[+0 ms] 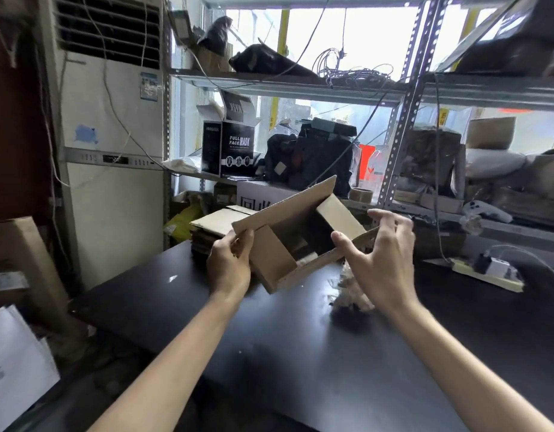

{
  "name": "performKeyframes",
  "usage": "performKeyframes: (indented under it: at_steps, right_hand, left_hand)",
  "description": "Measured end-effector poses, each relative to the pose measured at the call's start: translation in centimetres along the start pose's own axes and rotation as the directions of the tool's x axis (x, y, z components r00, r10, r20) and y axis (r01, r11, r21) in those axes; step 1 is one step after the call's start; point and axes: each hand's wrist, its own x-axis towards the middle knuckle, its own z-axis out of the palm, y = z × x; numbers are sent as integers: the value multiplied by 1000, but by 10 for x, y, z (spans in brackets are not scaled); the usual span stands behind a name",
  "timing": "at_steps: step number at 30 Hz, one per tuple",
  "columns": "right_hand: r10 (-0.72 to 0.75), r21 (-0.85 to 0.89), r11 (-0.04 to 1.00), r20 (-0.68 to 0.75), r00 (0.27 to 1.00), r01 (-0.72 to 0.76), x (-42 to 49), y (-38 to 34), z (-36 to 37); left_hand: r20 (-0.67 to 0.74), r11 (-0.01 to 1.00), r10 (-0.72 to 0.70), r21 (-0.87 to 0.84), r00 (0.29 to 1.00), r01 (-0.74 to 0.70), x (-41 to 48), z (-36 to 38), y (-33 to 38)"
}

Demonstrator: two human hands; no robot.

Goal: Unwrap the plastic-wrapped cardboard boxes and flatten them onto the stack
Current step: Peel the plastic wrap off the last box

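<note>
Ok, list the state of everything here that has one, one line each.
Cardboard box: unwrapped, flaps open, not flattened, held up.
Left hand: grips its left corner.
Right hand: open, fingers spread by its right end.
Cardboard stack: flattened, behind the box.
Plastic wrap: crumpled on the table.
Face mask box: lid open.

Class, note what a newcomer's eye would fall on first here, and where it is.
First, the opened cardboard box held above the black table, centre: the left hand grips its left corner, the right hand spreads open at its right end. Behind it lies a stack of flattened cardboard; crumpled plastic wrap sits on the table beneath the right hand.
</note>
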Motion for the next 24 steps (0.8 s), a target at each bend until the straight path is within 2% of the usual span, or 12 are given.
performKeyframes:
  at_steps: [2,5,8,12,19,24]
  right_hand:
    - [27,-153,988,115,993,-9,15,8,-2]
    - [73,-222,975,281,957,-9,22,16,3]
    - [20,-298,953,246,969,56,15,27,11]
    - [4,-204,978,184,983,34,6,39,17]
    - [6,-155,988,153,988,19,10,54,9]
    - [-3,-103,995,124,992,16,12,65,8]
  left_hand:
    - [27,998,53,40,998,-54,-1,0,-2]
    - [107,994,106,-8,989,-106,-2,0,2]
    - [151,996,86,-49,985,-80,-4,5,5]
    - [252,996,86,3,964,-90,0,18,-1]
    - [168,997,-22,76,985,9,1,40,-3]
    - [188,995,-55,91,981,38,-2,49,-1]
